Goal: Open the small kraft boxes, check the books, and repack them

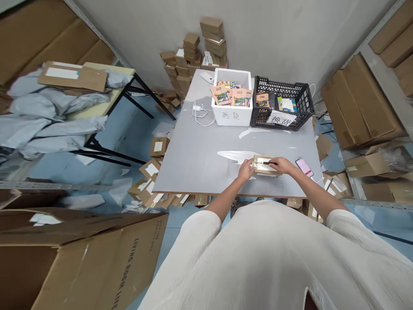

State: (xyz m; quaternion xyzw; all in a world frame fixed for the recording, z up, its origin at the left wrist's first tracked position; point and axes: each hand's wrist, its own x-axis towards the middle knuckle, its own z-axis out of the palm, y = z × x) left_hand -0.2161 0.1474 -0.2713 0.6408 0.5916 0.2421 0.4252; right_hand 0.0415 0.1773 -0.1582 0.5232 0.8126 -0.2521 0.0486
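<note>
A small cardboard box (pixel 266 171) with a white label lies near the front edge of the grey table (pixel 193 150). My left hand (pixel 246 169) is closed on the box's left end. Held in my right hand (pixel 281 165), a thin black tool (pixel 267 163), which looks like a cutter, lies across the top of the box with its tip toward the left end. A phone (pixel 304 168) with a lit pink screen rests to the right of my right hand.
A white bin (pixel 232 117) and a black crate (pixel 279 86), both holding printed packets, stand at the table's back. Cardboard boxes (pixel 211 28) are stacked behind. Grey parcels (pixel 29 125) cover a side table. An open carton (pixel 129 258) stands at lower left.
</note>
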